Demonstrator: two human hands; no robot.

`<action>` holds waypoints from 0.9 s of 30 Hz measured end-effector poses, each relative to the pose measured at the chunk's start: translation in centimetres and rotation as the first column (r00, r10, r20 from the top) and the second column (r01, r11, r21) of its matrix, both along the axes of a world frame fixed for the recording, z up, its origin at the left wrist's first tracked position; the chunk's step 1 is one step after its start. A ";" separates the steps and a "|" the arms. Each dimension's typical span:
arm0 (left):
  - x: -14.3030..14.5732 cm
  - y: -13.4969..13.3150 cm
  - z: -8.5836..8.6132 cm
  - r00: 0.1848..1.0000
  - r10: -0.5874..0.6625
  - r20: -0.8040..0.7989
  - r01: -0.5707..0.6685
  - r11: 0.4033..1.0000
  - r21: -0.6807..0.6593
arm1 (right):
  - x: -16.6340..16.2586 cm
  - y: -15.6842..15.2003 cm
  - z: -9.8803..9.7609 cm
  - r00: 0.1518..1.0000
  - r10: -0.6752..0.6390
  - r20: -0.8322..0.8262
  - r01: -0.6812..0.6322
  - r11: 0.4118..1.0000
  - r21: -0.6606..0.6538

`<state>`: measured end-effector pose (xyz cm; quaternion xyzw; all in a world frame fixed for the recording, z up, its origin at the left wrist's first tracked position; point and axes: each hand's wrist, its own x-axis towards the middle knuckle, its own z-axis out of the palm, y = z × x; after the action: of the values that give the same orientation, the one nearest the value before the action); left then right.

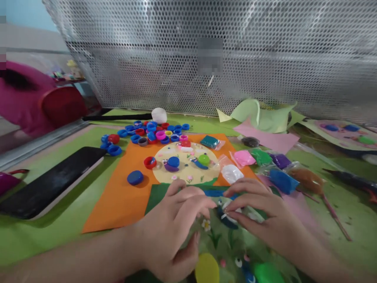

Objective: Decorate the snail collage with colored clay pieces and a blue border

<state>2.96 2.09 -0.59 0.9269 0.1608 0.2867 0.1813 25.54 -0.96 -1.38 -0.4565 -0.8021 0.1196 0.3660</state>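
Observation:
My right hand [259,208] pinches a small white strip [224,215], apparently modelling clay, at a dark blue clay snail body [228,223]. A pale bottle cap, partly hidden by my fingers, seems to form the snail's shell. Beside it hovers my left hand [179,224], fingers bent and thumb apart, with nothing visible in it. Both hands are over a green picture sheet [218,245] with a white clay flower [206,225]. Lower on the sheet are a yellow cap [207,268] and a green cap [268,272] beside another blue clay snail body [247,271].
Behind lies an orange sheet [114,200] with a round cream snail picture [188,173], a loose blue cap [135,177] and a pile of caps [151,131]. Clay packets [282,180] lie right, a black phone [53,181] left. A perforated metal panel [176,59] stands at the back.

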 end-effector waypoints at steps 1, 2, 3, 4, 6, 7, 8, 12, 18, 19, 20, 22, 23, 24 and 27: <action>0.0 0.0 -0.2 1.000 0.005 0.008 -0.005 1.000 -0.026 | 0.0 0.0 -0.1 1.000 -0.005 0.006 0.004 1.000 0.007; 0.1 -0.1 -0.4 1.000 0.017 0.018 -0.016 0.999 -0.052 | 0.1 0.0 -0.2 1.000 -0.009 0.017 0.008 1.000 0.006; 0.1 -0.2 -0.5 0.999 0.039 0.025 -0.037 0.997 -0.074 | 0.1 0.0 -0.3 1.000 -0.007 0.030 0.007 1.000 0.005; 0.1 -0.3 -0.6 0.997 0.068 0.028 -0.065 0.993 -0.096 | 0.1 0.0 -0.3 0.999 -0.003 0.044 0.003 1.000 0.006; 0.1 -0.7 -0.7 0.990 0.142 0.012 -0.139 0.981 -0.133 | 0.1 0.1 -0.4 0.997 0.011 0.074 -0.012 1.000 0.015; 0.1 -0.9 -0.7 0.984 0.177 -0.007 -0.176 0.973 -0.153 | 0.1 0.1 -0.4 0.996 0.016 0.092 -0.019 1.000 0.025; 0.1 -1.1 -0.6 0.979 0.203 -0.027 -0.205 0.963 -0.173 | 0.1 0.1 -0.4 0.994 0.017 0.112 -0.022 0.999 0.036; -0.1 -1.8 -0.3 0.966 0.241 -0.097 -0.257 0.938 -0.233 | 0.3 0.0 -0.7 0.984 -0.004 0.180 -0.010 0.997 0.074; -0.1 -1.6 -0.2 0.960 0.231 -0.158 -0.266 0.927 -0.265 | 1.0 -0.3 -1.2 0.970 0.001 0.242 -0.024 0.995 0.093; 0.1 -1.5 -0.3 0.966 0.210 -0.154 -0.245 0.931 -0.270 | 1.1 -0.3 -1.2 0.968 0.005 0.249 -0.030 0.995 0.099; 0.3 -1.4 -0.3 0.969 0.196 -0.153 -0.233 0.932 -0.278 | 1.2 -0.3 -1.2 0.968 0.006 0.252 -0.035 0.993 0.109; 0.6 -1.5 -0.3 0.964 0.210 -0.164 -0.251 0.923 -0.292 | 1.3 -0.2 -1.3 0.966 0.010 0.258 -0.046 0.990 0.134; 0.8 -1.6 -0.2 0.956 0.237 -0.174 -0.280 0.913 -0.296 | 1.3 -0.1 -1.3 0.966 0.013 0.259 -0.051 0.989 0.140; 0.9 -1.7 -0.1 0.946 0.262 -0.191 -0.310 0.903 -0.297 | 1.3 -0.1 -1.3 0.966 0.017 0.259 -0.056 0.988 0.143; 1.1 -2.1 0.2 0.945 0.242 -0.221 -0.302 0.905 -0.300 | 1.2 -0.1 -1.4 0.967 0.015 0.255 -0.053 0.989 0.141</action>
<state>4.09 -0.02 -0.42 0.8737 0.3502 0.1938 0.2764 26.78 -1.06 -2.77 -0.4261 -0.8565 0.0073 0.2912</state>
